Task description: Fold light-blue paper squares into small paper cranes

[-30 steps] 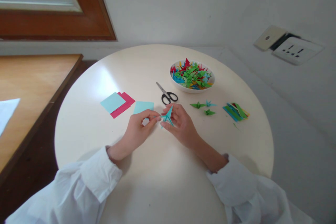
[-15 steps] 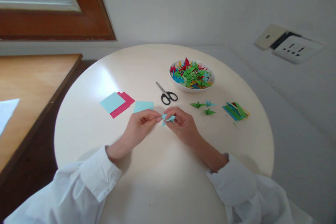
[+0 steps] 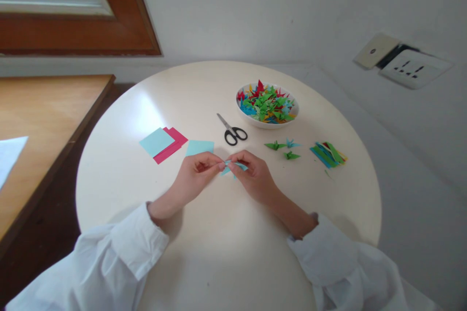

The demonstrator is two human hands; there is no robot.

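Observation:
Between my two hands is a small piece of folded light-blue paper (image 3: 242,166), partly covered by the fingers. My left hand (image 3: 199,175) pinches its left end between thumb and forefinger. On the other side, my right hand (image 3: 253,173) grips it with thumb and fingertips. A light-blue paper square (image 3: 200,147) lies on the table just beyond my left hand. Black-handled scissors (image 3: 231,130) rest in front of both hands, blades pointing away to the left. To the right of my right hand sit several small folded paper cranes, among them a green crane (image 3: 275,146).
A white bowl (image 3: 268,125) heaped with colourful paper cranes stands at the back of the round white table (image 3: 226,262). Light-blue and pink paper squares (image 3: 157,143) lie on the left. Several coloured paper strips (image 3: 328,154) are stacked at the right.
The folded light-blue paper has turned and now looks flatter between my fingers. My right fingers have shifted slightly along it; my left hand stays nearly in place.

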